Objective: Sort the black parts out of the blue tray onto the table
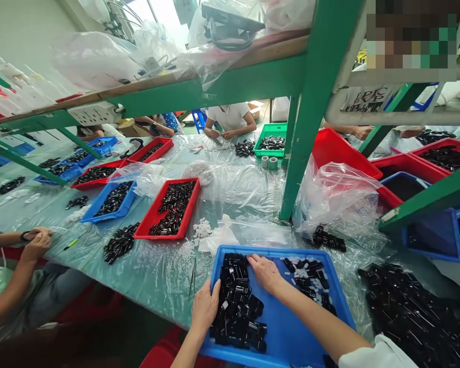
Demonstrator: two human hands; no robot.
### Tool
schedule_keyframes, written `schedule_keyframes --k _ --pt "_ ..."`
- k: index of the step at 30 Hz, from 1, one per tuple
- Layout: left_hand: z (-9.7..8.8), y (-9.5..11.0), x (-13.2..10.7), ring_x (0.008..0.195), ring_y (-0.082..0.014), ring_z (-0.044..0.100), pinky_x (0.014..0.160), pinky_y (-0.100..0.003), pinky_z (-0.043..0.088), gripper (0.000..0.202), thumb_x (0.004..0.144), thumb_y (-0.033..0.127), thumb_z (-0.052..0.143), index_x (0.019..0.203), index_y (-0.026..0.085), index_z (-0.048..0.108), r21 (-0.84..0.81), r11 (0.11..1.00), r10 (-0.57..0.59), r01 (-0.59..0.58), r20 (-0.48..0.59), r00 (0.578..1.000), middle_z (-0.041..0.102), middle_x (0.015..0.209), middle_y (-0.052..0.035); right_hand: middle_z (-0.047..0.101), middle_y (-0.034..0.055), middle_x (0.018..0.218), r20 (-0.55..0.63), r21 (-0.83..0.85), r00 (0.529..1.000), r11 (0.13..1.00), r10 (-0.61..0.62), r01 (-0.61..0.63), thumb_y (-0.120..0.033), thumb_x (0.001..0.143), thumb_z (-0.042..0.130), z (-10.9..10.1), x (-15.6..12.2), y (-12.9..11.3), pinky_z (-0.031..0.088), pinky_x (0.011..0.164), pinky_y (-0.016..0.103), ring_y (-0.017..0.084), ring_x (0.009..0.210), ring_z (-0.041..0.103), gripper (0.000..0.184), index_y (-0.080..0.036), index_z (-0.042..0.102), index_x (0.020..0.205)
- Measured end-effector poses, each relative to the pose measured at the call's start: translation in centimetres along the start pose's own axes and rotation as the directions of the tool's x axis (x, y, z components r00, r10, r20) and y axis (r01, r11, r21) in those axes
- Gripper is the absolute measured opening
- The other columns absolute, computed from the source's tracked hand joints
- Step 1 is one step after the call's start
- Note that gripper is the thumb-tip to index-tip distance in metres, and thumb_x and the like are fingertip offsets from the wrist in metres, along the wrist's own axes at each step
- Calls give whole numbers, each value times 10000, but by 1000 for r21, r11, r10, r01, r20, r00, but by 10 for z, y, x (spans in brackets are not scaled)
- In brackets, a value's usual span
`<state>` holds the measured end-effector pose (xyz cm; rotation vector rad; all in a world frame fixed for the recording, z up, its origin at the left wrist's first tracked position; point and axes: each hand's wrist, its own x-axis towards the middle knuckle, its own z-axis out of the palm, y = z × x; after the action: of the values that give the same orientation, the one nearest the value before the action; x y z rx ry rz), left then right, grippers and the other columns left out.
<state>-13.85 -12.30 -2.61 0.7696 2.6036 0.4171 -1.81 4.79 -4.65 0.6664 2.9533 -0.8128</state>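
A blue tray (283, 327) lies in front of me at the table's edge. Small glossy black plastic parts (237, 301) fill its left side, and more black parts mixed with little white pieces (308, 276) lie at its right. My left hand (206, 308) grips the tray's left rim, the thumb along the inner side. Inside the tray, my right hand (266, 272) reaches to the upper edge of the left pile; its fingers are stretched out and touch the black parts. No separate part shows in its fingers.
Tweezers (192, 278) and white pieces (202, 230) lie left of the tray. A red tray (166, 209) of black parts stands beyond. A large black heap (417, 317) covers the right. A green post (297, 153) rises ahead. Co-workers' hands (38, 243) are at the left.
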Motion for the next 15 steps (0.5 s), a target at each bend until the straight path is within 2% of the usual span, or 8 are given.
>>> schedule_keyframes --k 4,7,9,12,15 --pt "2 -5 2 776 -235 643 670 -288 403 306 881 412 323 787 213 536 -7 1000 -3 3 6 1000 684 777 -79 615 164 1046 -3 -25 994 994 109 -109 68 766 385 10 7 -6 511 660 313 246 823 653 411 -109 567 1089" --pt "3 -7 6 811 -255 645 672 -300 411 318 871 439 325 801 217 540 -24 1000 -1 1 11 1000 688 799 -89 627 133 962 -9 7 988 988 154 -154 67 754 412 6 -5 1 507 644 291 229 785 658 343 -118 606 969" --pt "3 -8 8 812 -262 644 665 -304 414 323 867 453 322 788 221 533 -33 999 -2 3 21 1000 687 785 -88 622 98 960 -39 49 988 988 152 -150 20 804 411 -4 -20 13 505 677 268 193 793 648 314 -149 611 976" --pt "3 -8 9 798 -263 642 655 -304 416 326 869 462 315 768 225 515 -37 999 -2 4 42 999 682 752 -81 615 59 913 -200 288 967 953 161 -99 -88 861 414 -25 -43 39 497 734 260 169 818 620 265 -179 618 1004" --pt "3 -6 10 767 -253 640 649 -300 413 318 872 454 316 758 225 505 -17 1000 -10 11 48 999 677 744 -75 616 62 866 -307 491 912 866 271 -92 -136 844 437 -41 -56 60 509 705 307 191 772 607 248 -160 622 1007"
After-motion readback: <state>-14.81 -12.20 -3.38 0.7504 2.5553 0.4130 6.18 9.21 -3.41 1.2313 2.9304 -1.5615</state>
